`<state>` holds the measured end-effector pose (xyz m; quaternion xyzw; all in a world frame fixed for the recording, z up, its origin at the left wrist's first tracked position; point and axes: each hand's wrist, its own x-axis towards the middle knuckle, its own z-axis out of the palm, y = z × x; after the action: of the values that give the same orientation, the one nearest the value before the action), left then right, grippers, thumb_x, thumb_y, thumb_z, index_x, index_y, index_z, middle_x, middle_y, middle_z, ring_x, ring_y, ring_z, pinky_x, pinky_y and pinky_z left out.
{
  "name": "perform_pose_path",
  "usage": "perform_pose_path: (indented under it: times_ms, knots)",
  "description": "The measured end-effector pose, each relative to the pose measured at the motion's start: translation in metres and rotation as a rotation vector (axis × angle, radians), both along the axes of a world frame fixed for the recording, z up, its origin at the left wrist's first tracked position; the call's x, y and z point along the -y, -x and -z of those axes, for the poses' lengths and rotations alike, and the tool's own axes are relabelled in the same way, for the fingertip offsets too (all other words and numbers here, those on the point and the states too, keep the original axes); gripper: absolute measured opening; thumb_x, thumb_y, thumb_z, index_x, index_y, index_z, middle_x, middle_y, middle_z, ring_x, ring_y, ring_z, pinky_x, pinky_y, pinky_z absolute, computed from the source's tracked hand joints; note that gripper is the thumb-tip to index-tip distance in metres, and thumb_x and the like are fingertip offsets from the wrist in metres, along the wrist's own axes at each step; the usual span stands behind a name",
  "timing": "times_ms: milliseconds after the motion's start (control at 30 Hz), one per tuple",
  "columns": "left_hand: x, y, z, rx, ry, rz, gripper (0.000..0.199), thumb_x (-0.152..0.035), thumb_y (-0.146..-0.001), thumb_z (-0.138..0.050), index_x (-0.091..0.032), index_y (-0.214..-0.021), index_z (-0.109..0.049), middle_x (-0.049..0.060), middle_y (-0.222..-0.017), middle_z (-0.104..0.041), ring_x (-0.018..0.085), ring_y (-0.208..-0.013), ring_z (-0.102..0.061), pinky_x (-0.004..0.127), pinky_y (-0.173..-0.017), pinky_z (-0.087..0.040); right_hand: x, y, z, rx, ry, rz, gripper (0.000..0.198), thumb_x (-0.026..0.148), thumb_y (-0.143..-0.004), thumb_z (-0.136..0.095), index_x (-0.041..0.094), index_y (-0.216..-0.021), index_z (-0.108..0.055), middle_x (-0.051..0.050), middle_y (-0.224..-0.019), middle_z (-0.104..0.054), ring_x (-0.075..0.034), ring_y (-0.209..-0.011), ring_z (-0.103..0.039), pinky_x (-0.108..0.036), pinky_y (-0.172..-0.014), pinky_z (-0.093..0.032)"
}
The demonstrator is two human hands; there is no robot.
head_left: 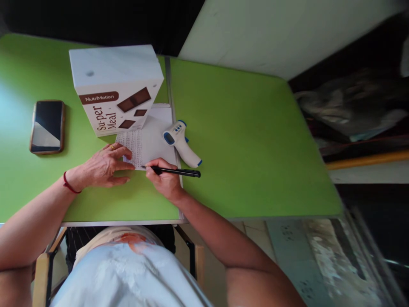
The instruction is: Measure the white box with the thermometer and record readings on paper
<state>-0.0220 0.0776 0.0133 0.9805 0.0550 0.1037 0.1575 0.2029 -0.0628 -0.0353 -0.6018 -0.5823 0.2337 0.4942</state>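
A sheet of paper (156,145) lies on the green table, its left part covered with rows of handwriting. My right hand (164,181) grips a black pen (183,172), whose tip meets the paper near its lower edge. With fingers spread, my left hand (108,166) rests at the paper's left edge, fingertips touching it. Behind my left hand stands a white NutriMotion box (116,85), on or against the far part of the paper. A white and blue infrared thermometer (183,143) lies at the paper's right edge.
A smartphone (47,126) in a brown case lies at the left of the green table (249,140). A metal seam crosses the tabletop beside the paper. A pale wall (255,34) stands behind, and a shelf with cloth-like items (345,106) is at the right.
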Motion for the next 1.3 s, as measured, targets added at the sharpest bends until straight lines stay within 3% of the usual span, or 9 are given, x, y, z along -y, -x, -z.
perform_pose_path:
  times_ms: [600, 767, 867, 967, 1067, 1167, 1300]
  knots:
    - [0.000, 0.001, 0.001, -0.020, 0.001, -0.004, 0.031, -0.043, -0.104, -0.069, -0.025, -0.125, -0.084, 0.015, -0.128, -0.074, 0.030, -0.113, -0.069, 0.046, -0.099, -0.054, 0.000, 0.000, 0.001, 0.004, 0.019, 0.004, 0.010, 0.034, -0.092, -0.069, 0.026, -0.086, -0.071, 0.002, -0.069, -0.073, -0.016, -0.057, -0.065, -0.028, -0.063, -0.058]
    - [-0.001, 0.001, 0.001, 0.013, 0.004, 0.007, 0.029, -0.042, -0.104, -0.071, -0.024, -0.123, -0.084, 0.016, -0.126, -0.074, 0.030, -0.112, -0.068, 0.046, -0.099, -0.054, 0.002, -0.003, 0.001, 0.042, -0.041, 0.010, 0.011, 0.031, -0.097, -0.067, 0.026, -0.089, -0.071, 0.003, -0.068, -0.070, -0.016, -0.056, -0.063, -0.027, -0.060, -0.056]
    - [-0.002, 0.001, 0.000, 0.036, 0.011, 0.011, 0.027, -0.041, -0.104, -0.071, -0.024, -0.120, -0.085, 0.015, -0.125, -0.074, 0.030, -0.112, -0.069, 0.045, -0.099, -0.054, 0.001, -0.009, -0.001, 0.154, -0.126, 0.045, 0.014, 0.033, -0.104, -0.063, 0.026, -0.100, -0.074, 0.000, -0.078, -0.075, -0.018, -0.066, -0.069, -0.029, -0.068, -0.061]
    - [-0.002, 0.001, -0.001, 0.039, 0.026, 0.016, 0.025, -0.040, -0.105, -0.070, -0.025, -0.117, -0.086, 0.014, -0.124, -0.075, 0.029, -0.112, -0.069, 0.044, -0.102, -0.054, -0.004, -0.019, 0.000, 0.303, -0.235, 0.070, 0.022, 0.028, -0.110, -0.057, 0.026, -0.118, -0.077, -0.008, -0.101, -0.079, -0.024, -0.092, -0.077, -0.038, -0.089, -0.066]
    - [-0.003, 0.001, -0.002, 0.023, 0.044, 0.008, 0.025, -0.043, -0.105, -0.070, -0.026, -0.113, -0.086, 0.013, -0.124, -0.075, 0.028, -0.112, -0.068, 0.044, -0.103, -0.054, -0.010, -0.031, 0.007, 0.435, -0.219, 0.057, 0.038, 0.019, -0.112, -0.047, 0.028, -0.134, -0.077, -0.011, -0.114, -0.078, -0.028, -0.109, -0.075, -0.045, -0.100, -0.065]
    - [-0.003, 0.001, -0.003, 0.015, 0.056, -0.002, 0.025, -0.044, -0.106, -0.069, -0.026, -0.108, -0.087, 0.013, -0.121, -0.076, 0.028, -0.109, -0.068, 0.043, -0.100, -0.054, -0.014, -0.041, 0.013, 0.516, -0.140, 0.013, 0.047, 0.012, -0.110, -0.044, 0.031, -0.137, -0.079, -0.009, -0.111, -0.076, -0.027, -0.105, -0.073, -0.047, -0.099, -0.065]
    - [-0.002, 0.001, -0.004, 0.013, 0.063, 0.002, 0.026, -0.044, -0.107, -0.068, -0.025, -0.103, -0.086, 0.012, -0.118, -0.077, 0.027, -0.108, -0.069, 0.042, -0.101, -0.053, -0.014, -0.043, 0.012, 0.489, -0.162, -0.004, 0.047, 0.011, -0.108, -0.043, 0.027, -0.131, -0.081, -0.011, -0.110, -0.072, -0.027, -0.105, -0.072, -0.049, -0.099, -0.064]
